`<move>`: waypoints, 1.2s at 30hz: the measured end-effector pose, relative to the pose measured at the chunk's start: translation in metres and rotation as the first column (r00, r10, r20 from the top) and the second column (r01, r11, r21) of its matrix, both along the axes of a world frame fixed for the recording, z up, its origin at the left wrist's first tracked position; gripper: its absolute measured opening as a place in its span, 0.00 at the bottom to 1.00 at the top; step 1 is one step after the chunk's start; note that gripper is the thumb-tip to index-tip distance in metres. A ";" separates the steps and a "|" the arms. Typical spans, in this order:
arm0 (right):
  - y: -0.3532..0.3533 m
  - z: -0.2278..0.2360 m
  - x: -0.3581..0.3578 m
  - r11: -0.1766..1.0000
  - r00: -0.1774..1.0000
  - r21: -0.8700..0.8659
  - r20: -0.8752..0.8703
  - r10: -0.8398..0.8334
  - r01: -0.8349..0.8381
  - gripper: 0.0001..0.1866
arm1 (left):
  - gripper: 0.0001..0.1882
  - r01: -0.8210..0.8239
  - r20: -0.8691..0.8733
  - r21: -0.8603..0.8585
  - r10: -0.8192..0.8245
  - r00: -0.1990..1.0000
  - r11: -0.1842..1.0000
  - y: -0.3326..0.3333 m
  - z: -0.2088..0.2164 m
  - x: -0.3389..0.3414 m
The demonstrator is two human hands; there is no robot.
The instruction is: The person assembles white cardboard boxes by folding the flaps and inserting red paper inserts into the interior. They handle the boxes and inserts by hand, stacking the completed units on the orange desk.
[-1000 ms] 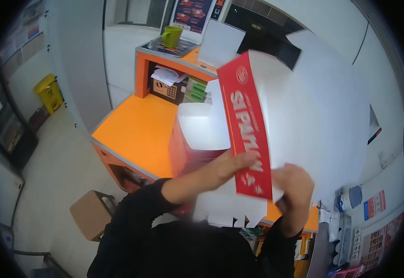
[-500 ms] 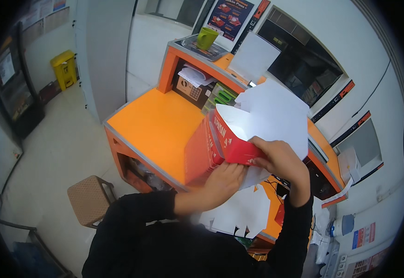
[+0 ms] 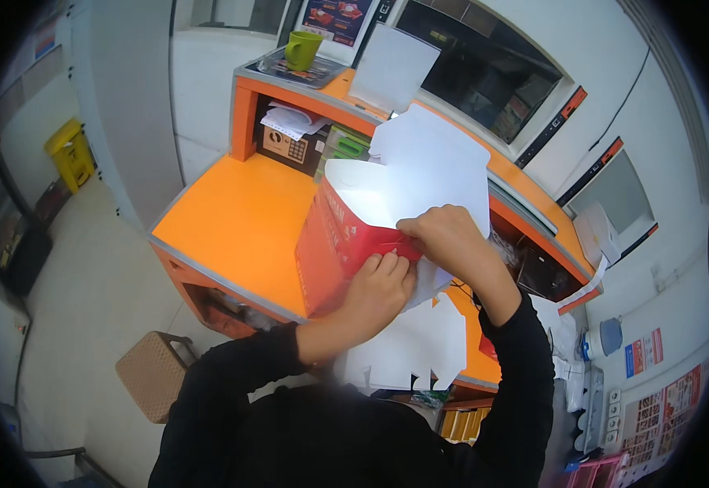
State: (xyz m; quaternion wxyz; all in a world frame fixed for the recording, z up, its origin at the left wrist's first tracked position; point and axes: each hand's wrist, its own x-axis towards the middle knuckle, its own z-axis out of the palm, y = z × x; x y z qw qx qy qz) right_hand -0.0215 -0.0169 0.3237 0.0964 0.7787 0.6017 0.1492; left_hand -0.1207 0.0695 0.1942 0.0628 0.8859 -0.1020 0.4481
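Observation:
A partly folded red cardboard box (image 3: 340, 237) with a white inside stands over the orange desk, its open top facing up. My right hand (image 3: 454, 242) pinches the box's upper edge at its near right corner, thumb and fingers closed on the board. Against the same corner, lower down, my left hand (image 3: 372, 294) presses with bent fingers on the red flap; its thumb is hidden. Behind the box, a large white cardboard blank (image 3: 448, 163) leans up. More flat white blanks (image 3: 411, 350) with notched edges lie close to my body, below my hands.
The orange desk (image 3: 232, 211) extends to the left. On its raised shelf stand a green mug (image 3: 302, 50) and a white panel (image 3: 393, 67). Beneath are a small safe (image 3: 285, 146) and green drawers (image 3: 346, 146). A brown stool (image 3: 153, 374) stands on the floor at left.
My view has shifted, so the desk appears further left. The near corner of the box is folded in more, and my right hand has moved onto the corner's upper edge.

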 end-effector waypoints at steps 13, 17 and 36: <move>-0.009 -0.026 -0.009 0.967 0.968 0.246 -0.252 -0.005 0.070 0.10 | 0.29 0.137 0.280 -0.304 -0.049 0.959 0.943 0.037 -0.016 -0.010; 0.001 -0.037 -0.019 0.913 0.870 0.376 -0.491 0.055 0.154 0.17 | 0.32 0.180 0.218 -0.427 -0.092 0.972 0.886 0.065 -0.042 -0.008; 0.007 -0.064 -0.032 0.924 0.937 0.380 -0.309 0.163 -0.036 0.17 | 0.23 -0.081 -0.193 -0.494 -0.019 0.981 0.866 0.149 0.059 0.090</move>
